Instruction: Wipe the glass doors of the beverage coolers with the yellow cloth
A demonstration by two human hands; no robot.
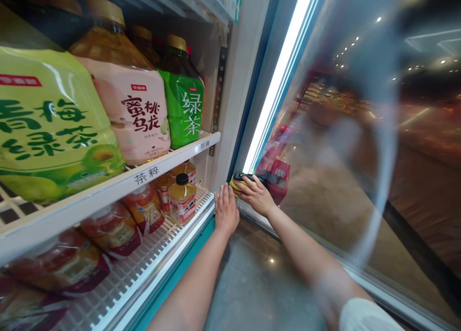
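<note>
My right hand (257, 196) lies over a small yellow-and-black pad-like thing (236, 183), fingers bent across its top, at the lower hinge corner of the cooler's open glass door (324, 177). What kind of thing it is I cannot make out. Just left of it, my left hand (226, 208) rests flat with fingers stretched, touching the inner corner of the white door frame (219, 170). Nothing shows in the left hand. A lit strip (279, 81) rises above the right hand along the door's hinge side.
Large tea bottles (140, 110) fill the upper shelf (108, 189) on the left. Below, a small black-capped bottle (182, 201) and several reddish drinks stand on a white rack (158, 254). Red boxes (277, 177) show through the door glass. Grey floor (252, 283) lies below.
</note>
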